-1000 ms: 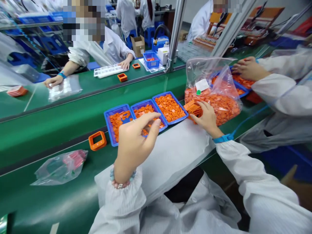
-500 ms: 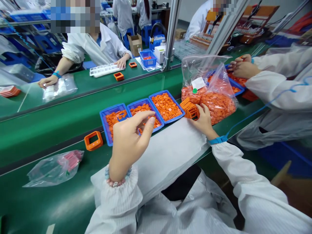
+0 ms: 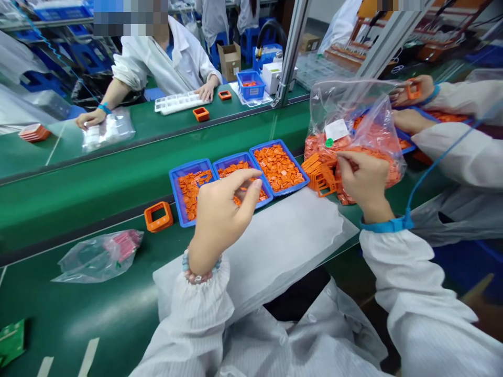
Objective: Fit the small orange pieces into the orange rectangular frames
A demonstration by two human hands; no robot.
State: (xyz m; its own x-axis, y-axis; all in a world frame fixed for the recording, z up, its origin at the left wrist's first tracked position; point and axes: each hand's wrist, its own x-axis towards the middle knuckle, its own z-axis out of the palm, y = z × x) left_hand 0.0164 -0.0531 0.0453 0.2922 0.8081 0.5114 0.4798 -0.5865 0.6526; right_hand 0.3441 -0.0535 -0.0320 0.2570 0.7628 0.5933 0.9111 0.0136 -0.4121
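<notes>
My left hand [image 3: 226,214] hovers over the white sheet [image 3: 291,230], in front of the blue trays. Its thumb and index finger are apart, with nothing visible between them. My right hand [image 3: 367,180] is raised before the clear plastic bag [image 3: 349,99] of orange parts. Its fingers are curled together, and whatever they may hold is hidden. Just left of it, a row of orange square frames [image 3: 320,175] leans over, fanned out. Small orange pieces fill the left tray [image 3: 175,196], the middle tray [image 3: 267,204] and the right tray [image 3: 304,183].
A stack of orange frames [image 3: 158,216] and a clear bag with pink pieces [image 3: 123,245] lie at left. A green board [image 3: 11,340] sits at the near-left edge. Across the ledge, a co-worker's hand [image 3: 208,89] touches a white tray [image 3: 178,102]. Another person's hands [image 3: 412,91] work at right.
My right hand has left the row of orange frames and moved right, its fingers now curled. The frames lean over more. The view has shifted slightly; my left hand keeps its pose.
</notes>
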